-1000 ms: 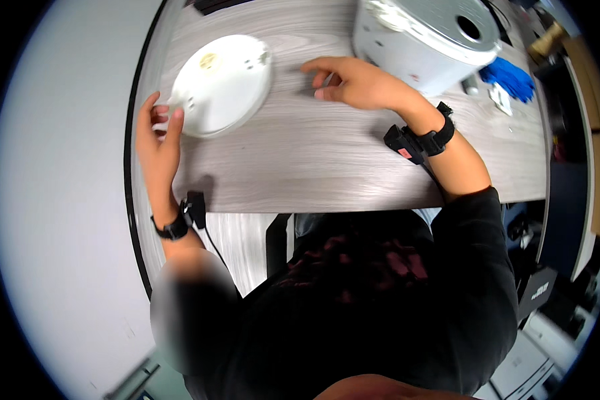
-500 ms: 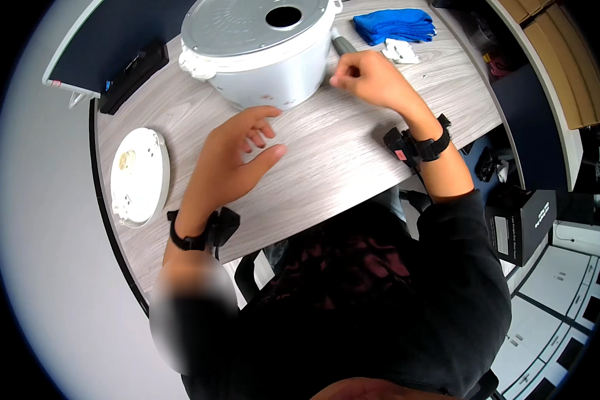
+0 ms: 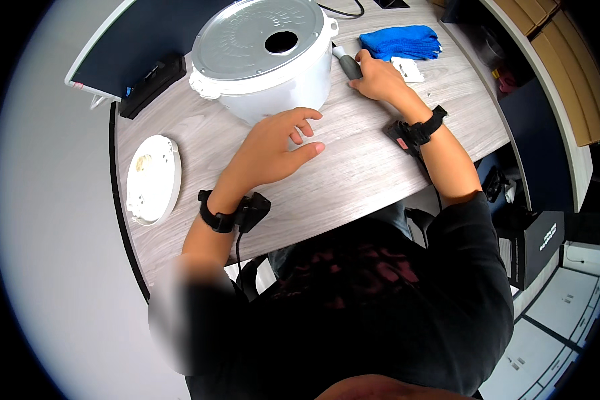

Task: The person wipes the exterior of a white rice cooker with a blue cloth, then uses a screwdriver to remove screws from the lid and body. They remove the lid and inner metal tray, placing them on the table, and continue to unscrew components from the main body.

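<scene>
My right hand is at the grey handle of a screwdriver, its thumb and fingers closed about the handle's near end. The screwdriver lies on the table, its pale collar and dark tip pointing to the back left. My left hand hovers above the table with fingers loosely curled and thumb apart, holding nothing. Just beyond it stands a white, round appliance body with a grey metal plate on top. A dark round hole opens in that plate.
A white oval cover lies at the left. A folded blue cloth and a small white piece are beyond my right hand. A black box-like device sits near the screen at back left. Cables trail from both wrist straps.
My right hand has opened from a pinch and come onto the screwdriver handle. My left hand has shifted right. The whole view has moved slightly, so the table things appear lower and further right.
</scene>
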Motion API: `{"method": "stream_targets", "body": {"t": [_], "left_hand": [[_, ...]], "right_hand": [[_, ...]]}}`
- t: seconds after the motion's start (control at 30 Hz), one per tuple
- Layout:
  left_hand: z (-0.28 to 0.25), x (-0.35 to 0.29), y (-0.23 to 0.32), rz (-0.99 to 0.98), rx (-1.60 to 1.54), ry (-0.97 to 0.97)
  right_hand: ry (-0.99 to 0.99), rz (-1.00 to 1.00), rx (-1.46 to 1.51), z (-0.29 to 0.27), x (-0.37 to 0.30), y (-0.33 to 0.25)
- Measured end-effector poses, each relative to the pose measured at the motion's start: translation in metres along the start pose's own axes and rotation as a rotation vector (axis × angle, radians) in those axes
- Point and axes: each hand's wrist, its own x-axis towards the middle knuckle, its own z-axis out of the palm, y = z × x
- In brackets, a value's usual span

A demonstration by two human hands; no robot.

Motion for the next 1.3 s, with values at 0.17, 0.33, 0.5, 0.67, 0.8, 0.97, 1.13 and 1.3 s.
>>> {"method": "stream_targets", "body": {"t": [0.17, 0.33, 0.5, 0.67, 0.8, 0.97, 1.13, 1.3], "left_hand": [[-0.003, 0.003, 0.001, 0.018, -0.011, 0.005], [-0.008, 0.001, 0.004, 0.074, -0.059, 0.057], [-0.006, 0.008, 0.013, 0.155, -0.103, 0.089], [-0.005, 0.013, 0.017, 0.184, -0.115, -0.055], [-0.016, 0.008, 0.020, 0.199, -0.140, -0.043], [-0.033, 0.004, 0.026, 0.168, -0.274, 0.151], [-0.054, 0.010, 0.028, 0.174, -0.369, 0.395], [-0.067, 0.024, 0.025, 0.196, -0.246, 0.548]], "right_hand": [[0.238, -0.051, 0.131, -0.013, -0.012, 0.016], [0.422, -0.126, 0.254, -0.084, -0.060, 0.001], [0.403, -0.343, 0.560, -0.115, -0.084, -0.008], [0.163, -0.519, 0.860, -0.124, -0.079, -0.042], [0.156, -0.630, 0.991, -0.135, -0.060, -0.074], [0.240, -0.692, 1.062, -0.145, -0.040, -0.107], [0.224, -0.769, 1.028, -0.131, -0.026, -0.141], [0.191, -0.740, 1.046, -0.135, -0.019, -0.158]]}}
